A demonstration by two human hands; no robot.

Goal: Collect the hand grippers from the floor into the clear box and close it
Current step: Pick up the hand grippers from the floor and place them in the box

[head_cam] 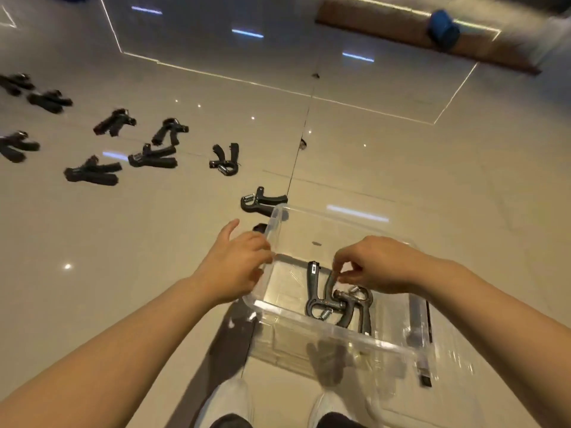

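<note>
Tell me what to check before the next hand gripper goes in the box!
1. Clear box open, lid off: ok.
2. Room left inside: ok, only two hand grippers in the box.
3. Right hand free for the next pick: cannot tell, its fingers are over a handle, maybe pinching it.
4. Left hand free: ok, it holds nothing and rests open at the box's left wall.
5. Nearest gripper on the floor reachable: ok, just beyond the box's far corner.
6. Floor cleared: not ok, many remain.

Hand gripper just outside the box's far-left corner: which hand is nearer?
Left. The left hand sits at the clear box rim just below that hand gripper; the right hand is over the box interior.
</note>
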